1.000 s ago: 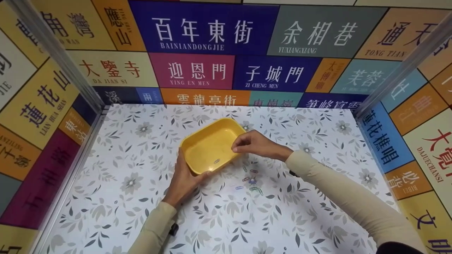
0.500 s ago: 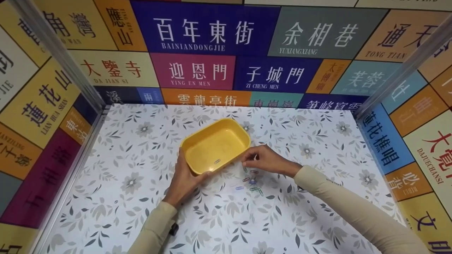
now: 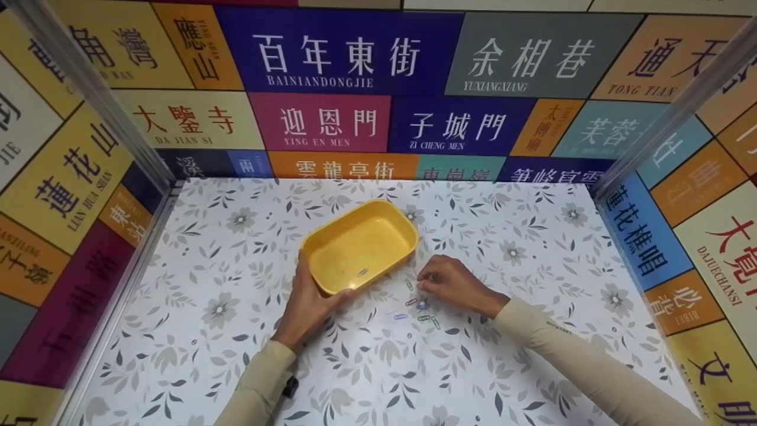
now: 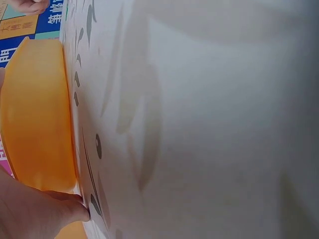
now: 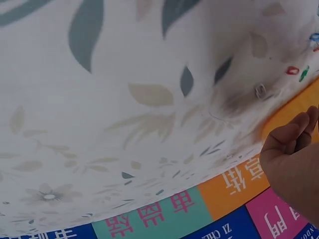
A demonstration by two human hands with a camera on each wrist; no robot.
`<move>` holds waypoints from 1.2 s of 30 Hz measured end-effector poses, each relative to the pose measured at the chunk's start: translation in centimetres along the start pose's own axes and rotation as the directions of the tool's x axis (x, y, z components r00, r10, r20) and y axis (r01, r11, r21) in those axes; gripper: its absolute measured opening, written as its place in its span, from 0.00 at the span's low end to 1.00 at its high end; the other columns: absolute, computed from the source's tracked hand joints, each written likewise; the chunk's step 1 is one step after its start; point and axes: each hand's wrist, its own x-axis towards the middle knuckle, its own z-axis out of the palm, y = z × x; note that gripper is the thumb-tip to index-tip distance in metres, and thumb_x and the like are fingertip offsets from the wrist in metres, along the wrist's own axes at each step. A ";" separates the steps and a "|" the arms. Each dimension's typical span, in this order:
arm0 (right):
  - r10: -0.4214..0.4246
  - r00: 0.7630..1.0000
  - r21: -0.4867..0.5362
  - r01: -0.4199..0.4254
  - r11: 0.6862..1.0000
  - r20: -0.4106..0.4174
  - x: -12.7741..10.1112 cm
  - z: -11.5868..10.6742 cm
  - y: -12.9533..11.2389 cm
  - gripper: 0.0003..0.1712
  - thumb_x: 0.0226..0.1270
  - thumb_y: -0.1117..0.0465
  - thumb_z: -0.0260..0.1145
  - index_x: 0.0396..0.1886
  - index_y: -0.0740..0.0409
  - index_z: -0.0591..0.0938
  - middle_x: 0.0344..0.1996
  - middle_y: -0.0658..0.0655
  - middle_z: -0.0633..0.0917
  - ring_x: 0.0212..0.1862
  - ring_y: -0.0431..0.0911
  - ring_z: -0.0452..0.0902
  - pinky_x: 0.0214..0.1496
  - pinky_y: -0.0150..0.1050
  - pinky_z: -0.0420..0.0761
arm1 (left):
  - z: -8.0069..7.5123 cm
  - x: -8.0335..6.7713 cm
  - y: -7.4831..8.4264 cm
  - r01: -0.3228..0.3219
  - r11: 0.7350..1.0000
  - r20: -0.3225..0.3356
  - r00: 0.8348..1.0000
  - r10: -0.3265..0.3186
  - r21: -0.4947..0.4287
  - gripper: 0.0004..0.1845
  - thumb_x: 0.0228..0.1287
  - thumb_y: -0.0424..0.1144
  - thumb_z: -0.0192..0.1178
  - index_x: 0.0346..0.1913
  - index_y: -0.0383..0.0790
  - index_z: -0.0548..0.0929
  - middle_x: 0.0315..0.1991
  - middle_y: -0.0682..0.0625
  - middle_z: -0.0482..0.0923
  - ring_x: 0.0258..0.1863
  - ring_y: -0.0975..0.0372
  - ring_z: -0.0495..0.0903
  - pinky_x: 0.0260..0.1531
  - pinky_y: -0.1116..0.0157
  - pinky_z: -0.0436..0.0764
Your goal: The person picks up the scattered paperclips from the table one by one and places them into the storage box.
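My left hand (image 3: 310,307) holds a yellow plastic box (image 3: 355,248) by its near left corner, thumb along the front side. In the left wrist view that hand (image 4: 35,209) lies against the box's orange-looking wall (image 4: 37,114). One small paper clip (image 3: 362,272) lies inside the box. My right hand (image 3: 458,287) is low over the table right of the box, thumb and fingertips bent together beside a green paper clip (image 3: 408,284). Whether a clip is between the fingertips is hidden. Around it lie a red paper clip (image 3: 411,302), a purple one (image 3: 401,316) and green ones (image 3: 423,318).
A white table (image 3: 236,343) with a grey leaf and flower print lies under everything. Panels with large lettering (image 3: 331,118) stand at the back and both sides. In the right wrist view a pale paper clip (image 5: 260,90) lies apart from the coloured ones.
My right hand has moved from over the box's right rim down and right to the paper clips. A red clip seen there before is now out of sight by the fingers. The left hand stays.
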 end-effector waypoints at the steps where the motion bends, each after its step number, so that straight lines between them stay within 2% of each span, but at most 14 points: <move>1: 0.004 1.000 -0.010 -0.004 1.000 -0.009 -0.2 0.2 0.1 0.04 0.70 0.65 0.78 0.42 0.59 0.94 0.38 0.50 0.88 0.44 0.46 0.81 0.51 0.42 0.80 | 0.0 0.0 0.0 -0.002 1.000 -0.001 1.000 0.002 -0.004 0.77 0.55 0.54 0.86 0.91 0.41 0.36 0.89 0.37 0.49 0.87 0.46 0.54 0.86 0.48 0.53; 6: -0.017 0.998 -0.083 0.013 0.996 -0.054 -1.1 1.1 1.0 0.04 0.73 0.61 0.79 0.40 0.58 0.95 0.42 0.51 0.84 0.48 0.48 0.77 0.52 0.46 0.79 | 0.0 0.1 -0.1 -0.007 1.000 -0.002 1.000 0.007 -0.010 0.76 0.55 0.55 0.86 0.91 0.42 0.37 0.89 0.38 0.50 0.87 0.45 0.54 0.86 0.47 0.53; 11: -0.058 0.992 -0.135 0.043 0.990 -0.108 -1.8 1.7 1.7 0.04 0.71 0.60 0.80 0.40 0.56 0.95 0.45 0.51 0.83 0.50 0.48 0.76 0.55 0.47 0.79 | 0.1 0.2 -0.1 -0.011 1.000 -0.009 1.000 0.011 -0.010 0.76 0.54 0.56 0.86 0.91 0.43 0.38 0.89 0.38 0.51 0.87 0.45 0.55 0.86 0.46 0.53; 17: -0.010 0.989 -0.111 -0.006 0.994 -0.144 -2.2 2.1 2.7 0.04 0.71 0.60 0.80 0.42 0.55 0.95 0.45 0.51 0.82 0.52 0.47 0.75 0.57 0.46 0.79 | 0.2 0.3 -0.2 -0.070 0.996 -0.027 0.997 0.068 -0.052 0.74 0.53 0.52 0.88 0.90 0.40 0.43 0.86 0.37 0.56 0.85 0.45 0.60 0.85 0.47 0.55; 23: 0.019 0.988 -0.099 -0.034 0.995 -0.150 -2.5 2.2 3.1 0.08 0.73 0.57 0.79 0.46 0.54 0.95 0.46 0.48 0.82 0.52 0.45 0.75 0.57 0.44 0.80 | 0.1 0.2 -0.1 -0.039 0.998 -0.021 0.999 0.038 -0.038 0.74 0.54 0.52 0.87 0.91 0.43 0.41 0.87 0.38 0.55 0.86 0.45 0.58 0.86 0.46 0.54; 30: -0.053 0.982 -0.121 0.031 0.992 -0.182 -2.6 2.5 3.3 0.06 0.72 0.59 0.80 0.43 0.56 0.95 0.44 0.49 0.81 0.50 0.45 0.73 0.55 0.40 0.78 | 0.1 0.3 -0.4 -0.133 0.991 -0.043 0.990 0.132 -0.025 0.72 0.55 0.49 0.87 0.88 0.32 0.43 0.84 0.32 0.58 0.83 0.40 0.62 0.83 0.43 0.59; 36: -0.062 0.982 -0.114 0.042 0.993 -0.178 -2.6 2.7 3.2 0.03 0.73 0.61 0.78 0.39 0.55 0.95 0.43 0.48 0.81 0.50 0.43 0.74 0.54 0.40 0.79 | 0.1 0.2 -0.3 -0.082 0.996 -0.025 0.996 0.081 -0.040 0.74 0.54 0.51 0.88 0.90 0.39 0.42 0.85 0.36 0.58 0.84 0.44 0.62 0.84 0.47 0.57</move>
